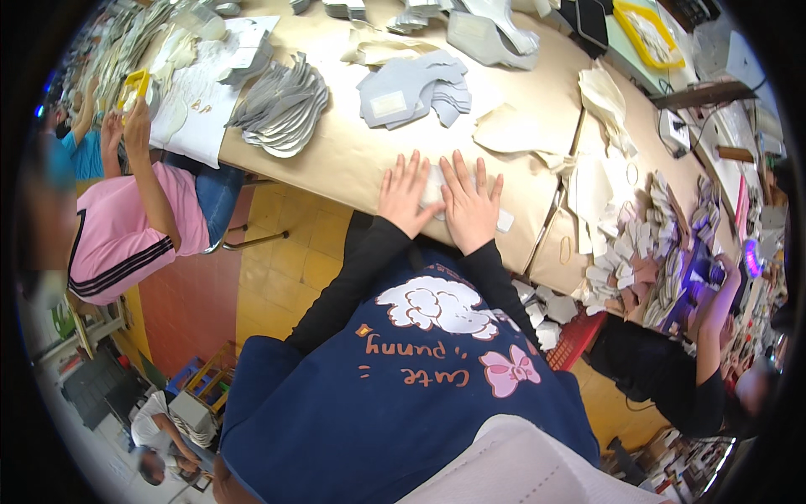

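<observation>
My left hand (407,197) lies flat with its fingers stretched out, near the front edge of a table covered in brown paper. Beside it, my right hand (472,206) is also flat, fingers spread, its thumb close to the left thumb. Both palms press on a pale grey cut piece (433,183) that looks like fabric or leather; most of it is hidden beneath them, and a corner pokes out by the right wrist. Just beyond my fingers is a small pile of grey cut pieces (411,91), the top one bearing a cream patch.
A fanned stack of grey pieces (285,105) sits to the left, cream pieces (520,139) to the right. A table seam (554,210) runs right of my hands. Co-workers sit at left, in a pink shirt (138,223), and at right, in black (672,378).
</observation>
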Available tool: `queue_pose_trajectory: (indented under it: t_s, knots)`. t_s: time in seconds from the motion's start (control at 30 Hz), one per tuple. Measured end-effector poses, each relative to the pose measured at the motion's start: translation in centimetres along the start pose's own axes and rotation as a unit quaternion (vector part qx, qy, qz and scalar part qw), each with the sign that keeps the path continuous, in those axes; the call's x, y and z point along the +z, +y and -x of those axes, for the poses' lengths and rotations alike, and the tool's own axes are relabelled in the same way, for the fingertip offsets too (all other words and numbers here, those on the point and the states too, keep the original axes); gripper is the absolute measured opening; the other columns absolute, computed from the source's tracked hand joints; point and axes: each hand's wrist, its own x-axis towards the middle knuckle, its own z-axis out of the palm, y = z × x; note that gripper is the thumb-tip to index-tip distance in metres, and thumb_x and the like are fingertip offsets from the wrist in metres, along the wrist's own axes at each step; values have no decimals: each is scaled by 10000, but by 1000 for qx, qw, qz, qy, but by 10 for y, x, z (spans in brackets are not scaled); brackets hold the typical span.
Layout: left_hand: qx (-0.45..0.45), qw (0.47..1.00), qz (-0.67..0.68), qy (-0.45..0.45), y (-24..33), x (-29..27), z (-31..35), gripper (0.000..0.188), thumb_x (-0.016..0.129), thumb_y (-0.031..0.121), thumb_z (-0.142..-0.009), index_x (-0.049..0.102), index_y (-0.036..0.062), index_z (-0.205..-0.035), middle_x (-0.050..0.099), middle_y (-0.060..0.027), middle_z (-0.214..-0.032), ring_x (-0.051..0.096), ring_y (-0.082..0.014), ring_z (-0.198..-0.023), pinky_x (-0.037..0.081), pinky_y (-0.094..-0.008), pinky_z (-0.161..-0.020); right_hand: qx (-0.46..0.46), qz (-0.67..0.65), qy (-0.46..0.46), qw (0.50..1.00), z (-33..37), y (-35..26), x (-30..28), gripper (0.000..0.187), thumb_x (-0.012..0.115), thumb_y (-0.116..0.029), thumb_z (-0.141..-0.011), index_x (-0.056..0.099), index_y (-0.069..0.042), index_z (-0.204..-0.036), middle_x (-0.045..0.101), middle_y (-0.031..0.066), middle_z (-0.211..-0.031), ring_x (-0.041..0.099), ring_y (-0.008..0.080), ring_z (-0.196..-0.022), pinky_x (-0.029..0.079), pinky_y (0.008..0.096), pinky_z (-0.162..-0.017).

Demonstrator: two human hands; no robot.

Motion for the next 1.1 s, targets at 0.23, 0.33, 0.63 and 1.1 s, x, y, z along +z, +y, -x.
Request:
queue_pose_trajectory:
  t_s: [0.23, 0.33, 0.63, 1.1]
  knots:
    - [-4, 994, -86, -61, -1, 3, 3, 849, 532, 579, -910, 239, 108, -1553, 143, -156, -1624, 136, -329, -1502, 140, -576, -1175, 39, 16, -9, 999, -6, -1, 4, 471, 384, -335, -1037, 371, -321, -1508, 282, -82, -1599, 186, 277, -1494, 51, 604, -1178]
    - [-9, 1000, -7, -17, 2, -3, 0, 822, 749, 399, -777, 386, 82, -1443, 288, -183, -1551, 256, -358, -1446, 259, -526, -1144, 18, 23, -21, 999, -7, -1, 1, 483, 423, -310, -1022, 385, -286, -1503, 289, -50, -1599, 211, 321, -1482, 84, 614, -1171]
    - [-110, 990, 90, -6, -4, -2, -30, 666, 865, 162, -611, 577, 80, -1206, 556, -135, -1130, 551, -339, -1033, 473, -412, -889, -70, -206, 20, 976, 8, 24, -23, 523, 541, -105, -949, 424, -73, -1458, 359, 158, -1546, 236, 402, -1460, 136, 538, -1185]
    - [-150, 975, -30, 158, -102, -113, -14, 294, 724, 149, -798, 648, 52, -1065, 613, -142, -1010, 602, -330, -985, 492, -415, -843, -54, -253, 85, 962, 14, 47, -19, 384, 581, -67, -917, 571, -40, -1300, 525, 146, -1391, 442, 339, -1339, 325, 472, -1118]
